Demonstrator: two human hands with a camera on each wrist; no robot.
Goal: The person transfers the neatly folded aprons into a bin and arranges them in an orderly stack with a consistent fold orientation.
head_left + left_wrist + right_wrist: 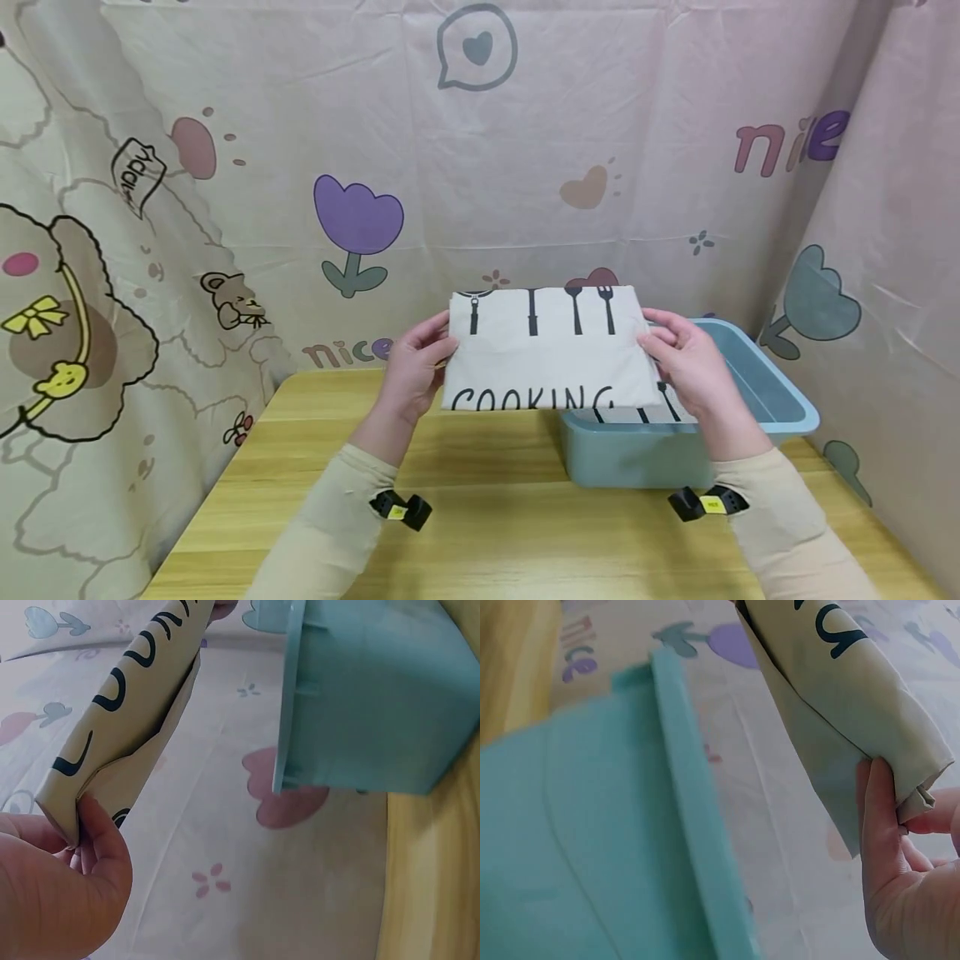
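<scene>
A folded white cloth (551, 354), printed with dark utensils and the word COOKING, is held up level above the table. My left hand (417, 364) pinches its left edge between thumb and fingers, and my right hand (693, 360) pinches the right edge. In the left wrist view the folded layers of the cloth (124, 712) gape a little beside my thumb. The right wrist view shows the bottom fold of the cloth (847, 697) with a small crumpled corner at my fingers. Behind its lower right part stands a blue-green plastic bin (637, 454).
Inside the bin lies another white cloth (622, 414) with similar dark utensil prints, partly hidden by the held one. The bin rests on the right of a wooden table (487, 517). A patterned curtain (510, 167) hangs behind the table and along both sides.
</scene>
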